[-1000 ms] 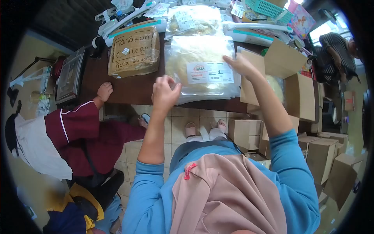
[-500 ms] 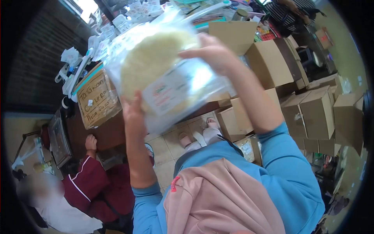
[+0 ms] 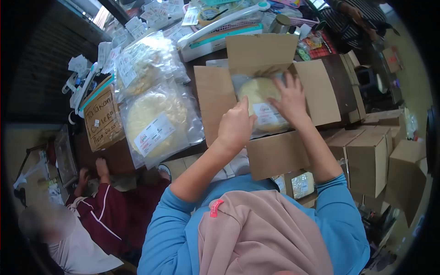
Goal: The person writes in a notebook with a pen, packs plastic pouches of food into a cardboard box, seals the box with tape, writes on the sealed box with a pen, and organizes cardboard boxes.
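Note:
Inside an open cardboard box [image 3: 316,91] lies a clear plastic pack of round, pale flatbread-like discs [image 3: 259,91] with a white printed label. My right hand [image 3: 292,97] rests on the pack's right side, fingers spread and open. At the pack's left edge is my left hand [image 3: 234,126], index finger and thumb apart and some fingers curled out of sight; it appears to hold nothing. Left of the box, a similar labelled pack [image 3: 158,119] lies on the dark table, touching another pack [image 3: 149,64] behind it.
A handwritten carton [image 3: 103,117] stands at the table's left. Behind the box sits a white-and-teal bag sealer [image 3: 224,41] among labels and supplies. Several cardboard boxes [image 3: 369,156] are stacked at right. A person in maroon [image 3: 112,215] is at lower left, with hands by the table edge.
The pack I was lifting with both hands is no longer raised. My hands are now lower, over a pack inside the box, and two packs on the left are uncovered to view.

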The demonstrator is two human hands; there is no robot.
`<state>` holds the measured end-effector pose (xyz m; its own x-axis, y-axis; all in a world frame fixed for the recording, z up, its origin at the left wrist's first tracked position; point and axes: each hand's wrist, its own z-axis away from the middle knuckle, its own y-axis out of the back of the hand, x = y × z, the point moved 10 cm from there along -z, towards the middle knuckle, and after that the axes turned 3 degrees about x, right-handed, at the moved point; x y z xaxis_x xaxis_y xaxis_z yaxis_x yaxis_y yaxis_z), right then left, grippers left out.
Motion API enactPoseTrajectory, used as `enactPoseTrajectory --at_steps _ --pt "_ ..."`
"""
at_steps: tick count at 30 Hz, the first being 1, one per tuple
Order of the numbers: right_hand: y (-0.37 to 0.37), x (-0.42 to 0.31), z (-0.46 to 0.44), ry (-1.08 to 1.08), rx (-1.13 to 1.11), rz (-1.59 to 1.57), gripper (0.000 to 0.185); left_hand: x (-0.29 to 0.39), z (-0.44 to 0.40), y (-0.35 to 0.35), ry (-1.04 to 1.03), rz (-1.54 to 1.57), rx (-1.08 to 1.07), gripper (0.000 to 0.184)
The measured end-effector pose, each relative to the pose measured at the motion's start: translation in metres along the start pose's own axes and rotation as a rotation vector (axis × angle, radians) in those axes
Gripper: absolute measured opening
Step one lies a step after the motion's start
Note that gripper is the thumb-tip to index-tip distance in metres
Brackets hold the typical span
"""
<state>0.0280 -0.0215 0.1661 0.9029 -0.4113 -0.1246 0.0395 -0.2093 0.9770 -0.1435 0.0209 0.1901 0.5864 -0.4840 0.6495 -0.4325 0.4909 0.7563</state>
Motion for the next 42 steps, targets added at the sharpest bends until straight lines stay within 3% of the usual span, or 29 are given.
enactPoseTrajectory --at_steps 2,3,5,6,7,9,11,13,14,16,17,19,20,22,25,27,31,34,36,37,38,39,40,41,42 --pt "-0.082 -0.024 0.019 0.116 -0.59 -0.098 0.086 0.001 0.013 0.015 0.024 0.236 -0.051 0.046" --pt "-0.088 -0.031 0.02 0.157 -0.602 -0.114 0.086 -0.007 0.025 0.027 0.062 0.223 -0.03 0.046" --pt "-0.103 -0.048 0.018 0.393 -0.607 0.129 0.079 0.006 0.057 0.034 -0.142 0.451 -0.225 0.04" --pt "-0.081 -0.066 0.002 0.242 -0.764 -0.075 0.053 -0.001 0.073 0.039 -0.158 0.486 -0.273 0.036" --pt "-0.035 -0.106 -0.016 0.311 -0.495 -0.292 0.031 -0.008 0.092 0.044 -0.182 0.524 -0.329 0.032" --pt "0.02 -0.175 -0.018 0.147 -0.404 -0.832 0.019 -0.035 0.122 0.061 -0.149 0.535 -0.357 0.028" --pt "0.005 -0.243 0.011 0.061 -0.706 -1.14 0.029 -0.1 0.161 0.059 0.336 0.579 -0.521 0.026" --pt "-0.03 -0.274 0.023 0.278 -0.395 -0.618 0.053 -0.157 0.185 0.092 0.504 0.63 -0.217 0.026" --pt "-0.053 -0.285 0.026 0.275 -0.389 -0.614 0.053 -0.188 0.19 0.119 0.484 0.537 0.082 0.027" --pt "-0.097 -0.275 0.01 -0.054 -0.417 -0.494 0.077 -0.251 0.197 0.162 0.408 0.18 0.588 0.031" --pt "-0.099 -0.281 0.0 -0.059 -0.412 -0.487 0.077 -0.276 0.194 0.177 0.364 -0.082 0.782 0.035" --pt "-0.123 -0.273 -0.008 -0.332 -0.599 -0.641 0.094 -0.375 0.161 0.142 0.574 0.394 0.694 0.04" --pt "-0.129 -0.276 -0.012 -0.35 -0.621 -0.793 0.095 -0.37 0.154 0.149 0.561 0.4 0.694 0.04" --pt "-0.126 -0.283 -0.024 -0.308 -0.534 -0.855 0.092 -0.37 0.133 0.124 0.71 0.803 0.495 0.041" --pt "-0.094 -0.303 -0.023 -0.224 -0.314 -0.96 0.078 -0.374 0.137 0.113 0.679 1.028 0.514 0.04" --pt "-0.044 -0.323 -0.013 -0.189 -0.31 -0.889 0.075 -0.392 0.146 0.107 0.587 1.098 0.463 0.037" --pt "0.044 -0.285 -0.022 -0.094 -0.211 -0.937 0.072 -0.269 0.152 0.159 0.243 1.516 0.522 0.039" --pt "0.09 -0.187 -0.019 -0.17 -0.228 -1.358 0.056 -0.162 0.113 0.157 0.15 1.488 0.399 0.051" --pt "0.101 -0.116 -0.009 -0.269 -0.138 -1.453 0.048 -0.102 0.076 0.127 0.181 1.142 0.316 0.048" --pt "0.096 -0.078 -0.006 -0.305 -0.062 -1.463 0.046 -0.09 0.053 0.105 0.171 0.898 0.364 0.061" --pt "0.084 -0.045 -0.001 -0.37 -0.069 -1.471 0.045 -0.068 0.033 0.076 0.201 1.095 0.313 0.069" --pt "0.069 -0.015 0.003 -0.436 -0.077 -1.48 0.045 -0.051 0.017 0.061 0.046 0.811 0.398 0.074" --pt "0.053 0.009 0.001 -0.424 -0.082 -1.478 0.045 -0.036 0.01 0.046 0.087 0.713 0.328 0.078" --pt "0.023 0.037 0.006 -0.494 -0.168 -1.204 0.048 -0.034 0.009 0.041 0.093 0.713 0.335 0.078" --pt "0.001 0.059 0.01 -0.549 -0.251 -0.925 0.051 -0.02 0.009 0.038 -0.024 0.495 0.33 0.077"
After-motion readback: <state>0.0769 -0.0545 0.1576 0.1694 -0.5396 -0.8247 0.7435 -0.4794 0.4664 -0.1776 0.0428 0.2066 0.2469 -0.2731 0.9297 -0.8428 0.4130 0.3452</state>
